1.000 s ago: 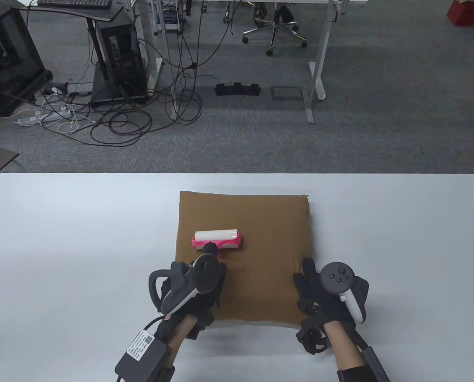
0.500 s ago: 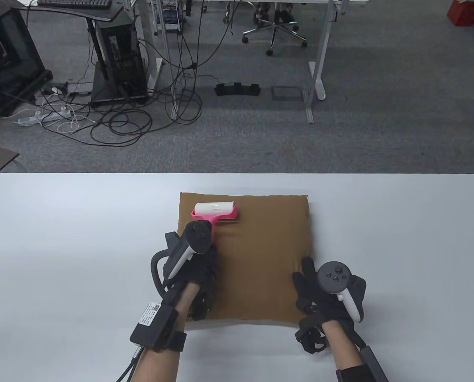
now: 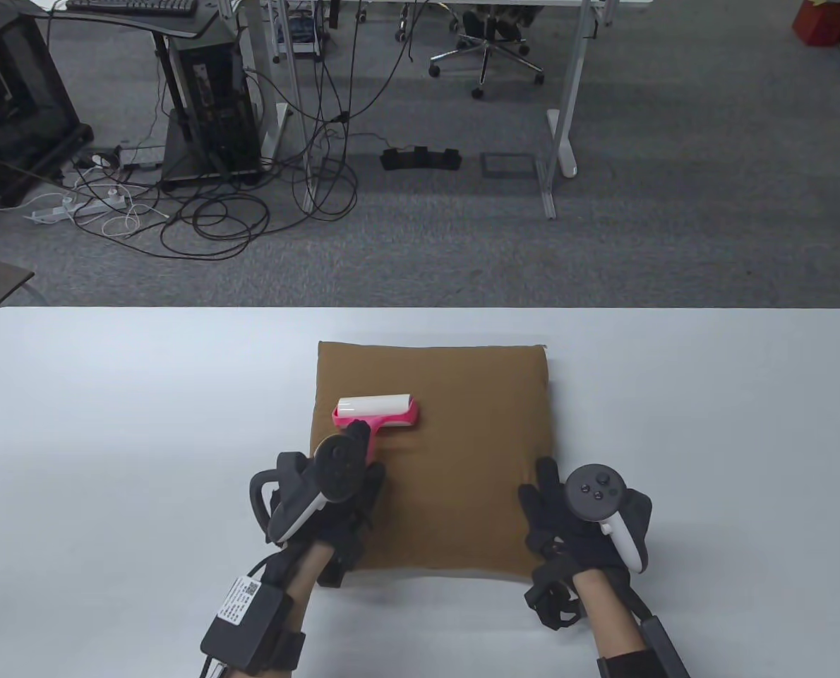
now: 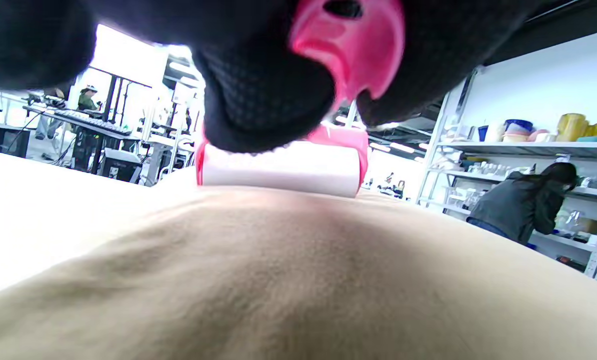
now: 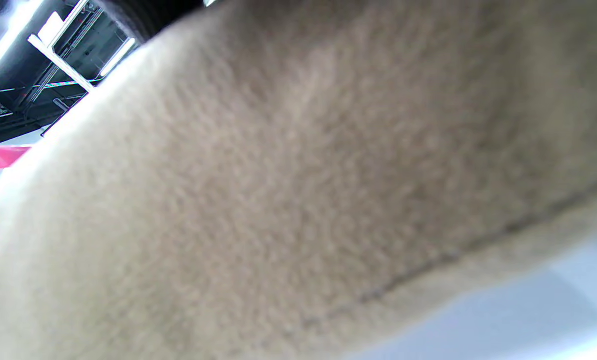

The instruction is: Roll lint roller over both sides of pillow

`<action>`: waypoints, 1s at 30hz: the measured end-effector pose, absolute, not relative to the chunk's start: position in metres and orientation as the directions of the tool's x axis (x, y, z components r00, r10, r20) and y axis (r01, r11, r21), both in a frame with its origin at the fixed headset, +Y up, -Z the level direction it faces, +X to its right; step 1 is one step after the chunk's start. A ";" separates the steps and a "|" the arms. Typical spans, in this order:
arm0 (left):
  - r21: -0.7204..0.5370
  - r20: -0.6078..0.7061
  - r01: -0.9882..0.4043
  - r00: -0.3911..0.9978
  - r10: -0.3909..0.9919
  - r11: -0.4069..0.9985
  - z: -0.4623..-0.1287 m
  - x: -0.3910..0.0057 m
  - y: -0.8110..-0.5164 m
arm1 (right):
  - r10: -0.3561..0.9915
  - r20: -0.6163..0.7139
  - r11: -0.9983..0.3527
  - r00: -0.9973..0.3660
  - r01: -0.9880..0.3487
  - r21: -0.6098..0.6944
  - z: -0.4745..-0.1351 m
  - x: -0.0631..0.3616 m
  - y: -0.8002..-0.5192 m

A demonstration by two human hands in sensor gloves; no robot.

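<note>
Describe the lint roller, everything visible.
The lint roller has a white sticky-paper drum in a bright pink plastic frame, with a pink handle that has a hole at its end. It lies on the left half of the brown pillow, drum crosswise and pressed into the fabric, handle pointing toward the person. The left hand grips the handle; the right hand does not touch it.
</note>
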State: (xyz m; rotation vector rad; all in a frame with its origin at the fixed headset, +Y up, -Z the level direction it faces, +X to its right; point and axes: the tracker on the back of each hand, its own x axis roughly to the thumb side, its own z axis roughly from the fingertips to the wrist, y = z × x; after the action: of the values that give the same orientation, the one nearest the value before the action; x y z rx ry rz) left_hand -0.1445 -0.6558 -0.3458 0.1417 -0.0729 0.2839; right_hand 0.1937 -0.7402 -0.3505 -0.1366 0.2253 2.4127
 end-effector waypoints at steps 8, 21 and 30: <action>0.092 0.122 -0.357 0.931 0.345 0.930 -0.310 -0.169 -0.655 | 0.649 -0.151 -0.743 -0.746 -0.664 0.084 -0.341 0.194 -0.732; 0.067 0.252 -0.462 0.865 0.433 0.884 -0.263 -0.204 -0.647 | 0.624 -0.124 -0.780 -0.772 -0.626 -0.024 -0.328 0.198 -0.712; 0.181 0.192 -0.818 0.575 0.796 0.547 -0.298 -0.212 -0.657 | 0.552 0.004 -0.815 -0.834 -0.541 -0.206 -0.309 0.176 -0.680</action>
State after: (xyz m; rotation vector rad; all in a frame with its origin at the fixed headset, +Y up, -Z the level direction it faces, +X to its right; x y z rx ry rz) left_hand -0.2116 -0.6565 -0.2981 0.2624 -0.0906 0.9575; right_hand 0.1759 -0.6804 -0.3086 -0.0741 -0.2664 2.5445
